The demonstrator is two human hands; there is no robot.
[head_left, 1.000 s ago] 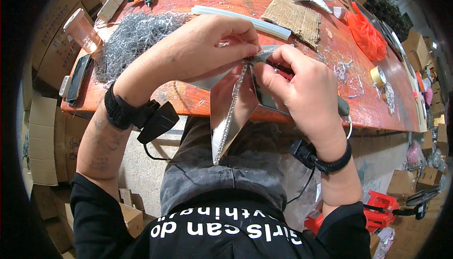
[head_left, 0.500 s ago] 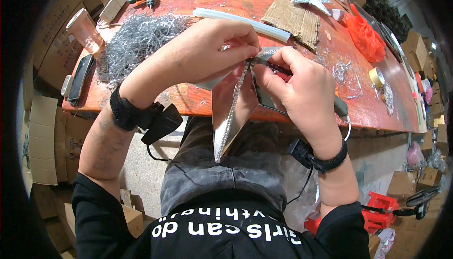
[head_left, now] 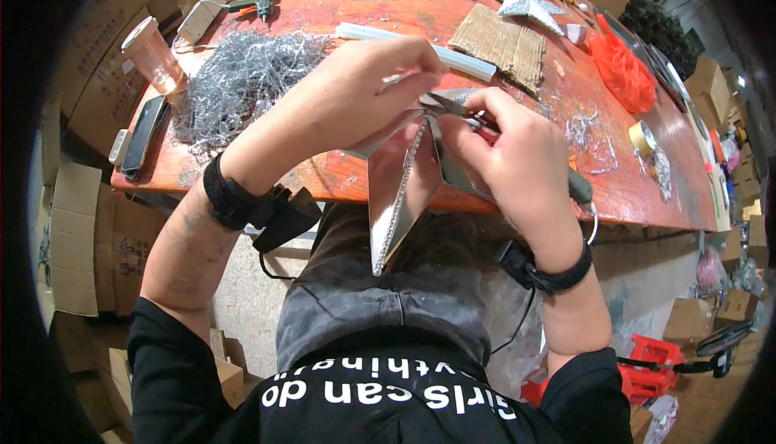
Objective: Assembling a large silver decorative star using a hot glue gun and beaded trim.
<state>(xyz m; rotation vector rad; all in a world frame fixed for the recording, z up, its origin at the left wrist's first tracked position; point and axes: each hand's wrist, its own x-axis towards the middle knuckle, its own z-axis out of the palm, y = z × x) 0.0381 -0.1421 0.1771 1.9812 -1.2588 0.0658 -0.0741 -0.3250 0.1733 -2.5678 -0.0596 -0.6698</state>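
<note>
A mirror-faced star [head_left: 386, 173] with silver glittery trim [head_left: 406, 171] along its ridge is tilted over the table's front edge, one long point hanging toward my lap. My left hand [head_left: 376, 88] is closed in a pinch just above the star's centre; its fingertips hide what they hold. From the right, my right hand [head_left: 517, 149] grips a small red-handled hand tool with pointed metal jaws [head_left: 443, 105]. The jaws are parted beside my left fingertips, at the upper end of the trim. Part of the star lies hidden behind both hands.
Tangled silver tinsel [head_left: 242, 80], a phone [head_left: 145, 137] and a pinkish cup [head_left: 153, 56] lie left. Beyond my hands are translucent sticks [head_left: 453, 57], cardboard [head_left: 497, 44] and another silver star [head_left: 532, 7]. A tape roll [head_left: 643, 137] and red plastic bag [head_left: 621, 68] sit right.
The tool's metal jaws now show, parted, at the star's centre. My left fingertips have lifted slightly off that spot and leftward. The star has barely shifted.
</note>
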